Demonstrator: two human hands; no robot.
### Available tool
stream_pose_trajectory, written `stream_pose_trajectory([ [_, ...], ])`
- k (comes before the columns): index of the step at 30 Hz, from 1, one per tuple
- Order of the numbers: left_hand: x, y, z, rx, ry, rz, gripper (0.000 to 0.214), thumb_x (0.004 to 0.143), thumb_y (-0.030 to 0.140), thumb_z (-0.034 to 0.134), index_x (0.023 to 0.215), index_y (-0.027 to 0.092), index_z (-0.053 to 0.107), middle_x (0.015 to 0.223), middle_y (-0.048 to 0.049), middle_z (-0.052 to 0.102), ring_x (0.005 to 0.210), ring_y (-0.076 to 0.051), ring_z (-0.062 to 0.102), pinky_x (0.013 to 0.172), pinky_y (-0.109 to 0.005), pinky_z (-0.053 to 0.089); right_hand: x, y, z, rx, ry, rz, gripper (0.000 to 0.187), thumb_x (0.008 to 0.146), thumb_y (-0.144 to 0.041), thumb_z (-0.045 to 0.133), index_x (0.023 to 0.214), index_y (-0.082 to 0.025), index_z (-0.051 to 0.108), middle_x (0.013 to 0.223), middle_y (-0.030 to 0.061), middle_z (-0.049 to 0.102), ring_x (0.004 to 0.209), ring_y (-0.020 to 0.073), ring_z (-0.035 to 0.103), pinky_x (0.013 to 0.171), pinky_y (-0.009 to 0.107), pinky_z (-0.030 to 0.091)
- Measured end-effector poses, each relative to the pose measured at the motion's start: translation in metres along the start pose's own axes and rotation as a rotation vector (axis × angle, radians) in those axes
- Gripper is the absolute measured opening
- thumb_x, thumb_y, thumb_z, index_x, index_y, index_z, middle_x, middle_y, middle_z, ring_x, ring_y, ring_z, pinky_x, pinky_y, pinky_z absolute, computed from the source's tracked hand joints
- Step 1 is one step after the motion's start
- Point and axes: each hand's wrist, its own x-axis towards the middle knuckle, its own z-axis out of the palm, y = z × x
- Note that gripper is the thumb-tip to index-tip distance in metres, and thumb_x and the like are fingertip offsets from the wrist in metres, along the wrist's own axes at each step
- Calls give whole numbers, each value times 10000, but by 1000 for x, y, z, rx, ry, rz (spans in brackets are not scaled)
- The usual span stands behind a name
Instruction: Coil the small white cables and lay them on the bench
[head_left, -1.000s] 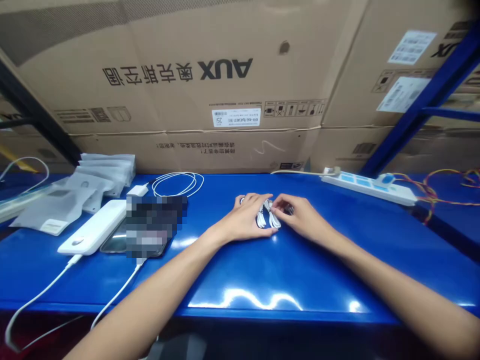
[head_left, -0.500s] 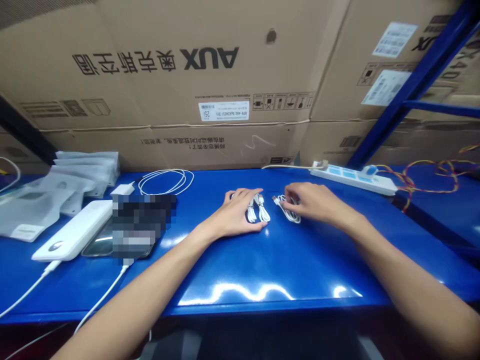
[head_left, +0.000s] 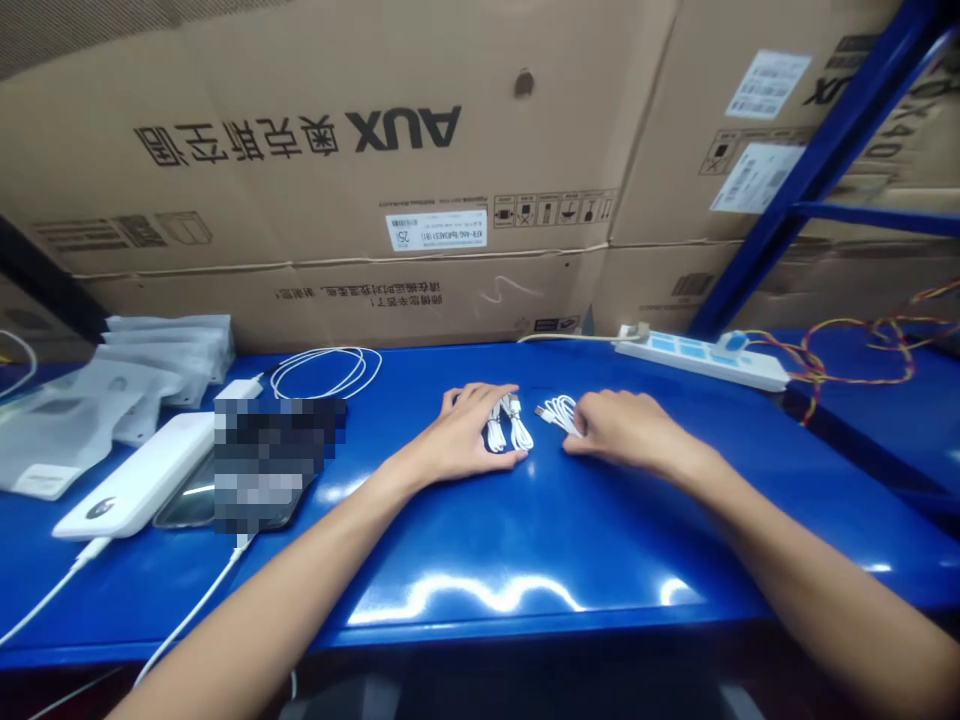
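Observation:
My left hand (head_left: pixel 470 435) curves round two bundled white cables (head_left: pixel 520 425), its fingers at their far ends and the thumb at their near ends. The bundles lie side by side on the blue table (head_left: pixel 570 530). A short gap to the right, my right hand (head_left: pixel 616 428) is closed on a coiled white USB cable (head_left: pixel 557 412), with thumb and fingers pinching the coil's right side. Its plug points left toward the other bundles. Part of this coil is hidden behind my fingers.
At left lie a white power bank (head_left: pixel 139 480), a dark phone (head_left: pixel 184 500) with a cable attached, a white charger (head_left: pixel 238 392) and several translucent pouches (head_left: pixel 161 350). A power strip (head_left: pixel 705 362) sits at the back right. A large cardboard box (head_left: pixel 315 190) stands behind the table.
My right hand has closed round the right side of the coiled cable and turned it somewhat. The left hand stays around its two bundles. The view has shifted slightly.

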Motion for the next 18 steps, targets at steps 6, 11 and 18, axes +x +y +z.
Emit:
stream_pose_trajectory([
  [6, 2, 6, -4, 26, 59, -10, 851, 797, 668, 768, 1509, 277, 516, 1552, -141, 525, 1466, -401, 391, 1215, -600, 262, 6, 11, -1, 236, 38, -69, 231, 784, -297, 693, 600, -222, 577, 535, -12, 543, 503, 143, 454, 518, 288, 277],
  [11, 4, 32, -13, -5, 211, -52, 542, 1062, 580, 365, 909, 215, 735, 957, -92, 692, 1024, -283, 590, 1050, -506, 419, 0, -13, -2, 641, 253, -237, 219, 848, -369, 649, 717, -227, 546, 592, -41, 500, 562, 141, 418, 550, 288, 319],
  [18, 5, 58, 7, -752, 246, -100, 462, 1063, 547, 424, 1155, 225, 741, 1079, -64, 759, 1062, -247, 677, 1042, -397, 502, -10, -41, 15, 538, 375, -401, 225, 947, -344, 603, 768, -236, 520, 678, -6, 577, 603, 156, 497, 615, 299, 382],
])
